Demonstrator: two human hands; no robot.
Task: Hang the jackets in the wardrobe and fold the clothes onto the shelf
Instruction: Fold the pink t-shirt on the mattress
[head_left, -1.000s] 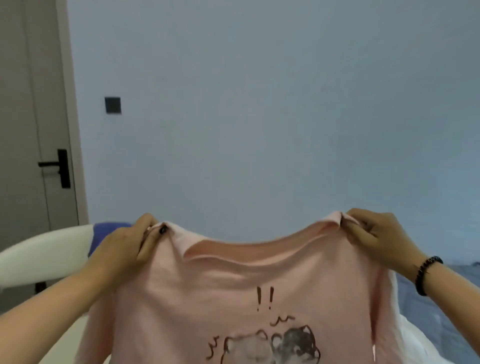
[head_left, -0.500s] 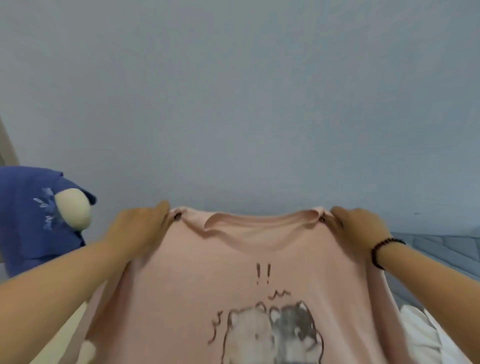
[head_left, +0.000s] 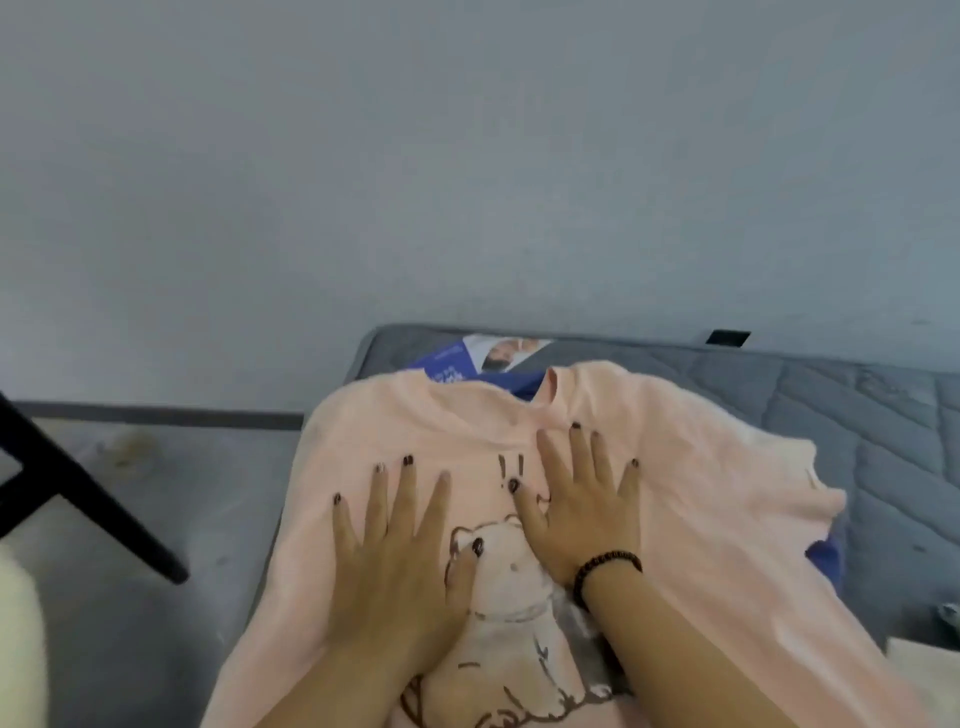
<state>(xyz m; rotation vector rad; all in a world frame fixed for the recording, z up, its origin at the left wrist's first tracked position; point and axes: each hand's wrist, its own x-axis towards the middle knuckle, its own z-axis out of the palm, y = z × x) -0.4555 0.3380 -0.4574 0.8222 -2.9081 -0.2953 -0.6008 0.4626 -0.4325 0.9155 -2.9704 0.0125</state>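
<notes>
Head view: both hands, left (head_left: 397, 561) and right (head_left: 582, 514), lie flat with fingers spread on the pink T-shirt (head_left: 691, 467) spread over the bed (head_left: 857, 405). Its left edge overhangs, so folding could drag it floorward.

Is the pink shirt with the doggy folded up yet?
No, spread flat. The pink shirt lies open, print up, on the mattress, both hands flat on it.

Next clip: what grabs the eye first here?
A pink T-shirt with a cartoon dog print lies spread front-up on a grey mattress, filling the lower centre. The left hand and right hand press flat on its chest, fingers spread. A black chair leg crosses the left edge.
</notes>
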